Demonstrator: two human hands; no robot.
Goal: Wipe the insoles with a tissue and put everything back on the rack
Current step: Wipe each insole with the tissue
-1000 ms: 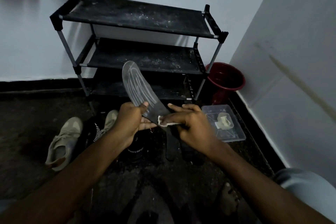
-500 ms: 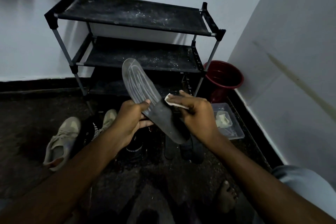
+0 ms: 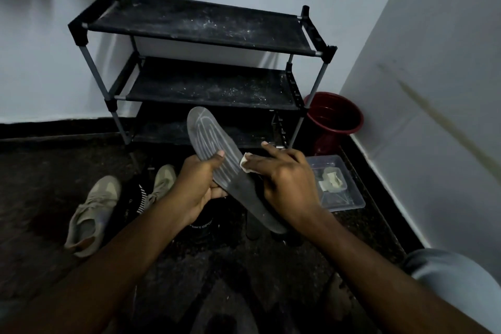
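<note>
A grey insole (image 3: pixel 214 149) with pale wipe streaks is held slantwise in front of the black shoe rack (image 3: pixel 200 27), toe end up. My left hand (image 3: pixel 198 184) grips its left edge, thumb on top. My right hand (image 3: pixel 284 184) pinches a small white tissue (image 3: pixel 246 163) and presses it on the insole's right side, with the index finger stretched out. Two beige sneakers (image 3: pixel 92 214) lie on the dark floor at the left. A black shoe (image 3: pixel 202 225) sits under my hands, mostly hidden.
A dark red bucket (image 3: pixel 334 116) stands right of the rack in the corner. A clear plastic tray (image 3: pixel 341 198) with small bits lies on the floor by the right wall. White walls close in behind and on the right. My knee (image 3: pixel 447 276) shows at lower right.
My right hand has slid the tissue back down onto the insole's middle after lifting off toward its right edge. The view has shifted, so the rack sits lower in frame.
</note>
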